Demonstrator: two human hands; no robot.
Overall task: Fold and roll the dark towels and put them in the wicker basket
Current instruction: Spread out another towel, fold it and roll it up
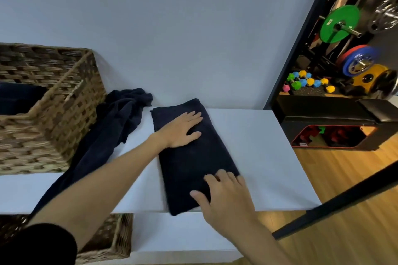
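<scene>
A dark towel (193, 157), folded into a long strip, lies on the white table (258, 157), its near end at the front edge. My left hand (183, 130) presses flat on its far half with straight fingers. My right hand (224, 196) rests on the near end, fingers on top and thumb at the towel's edge. A second dark towel (112, 127) lies crumpled between the strip and the wicker basket (64, 114), trailing towards the table's front. Dark cloth (17, 97) shows inside the basket.
A second wicker basket (112, 241) sits on a lower shelf under the table. The wall stands close behind. To the right a black frame (301, 38) borders gym weights, dumbbells and a bench over wooden floor.
</scene>
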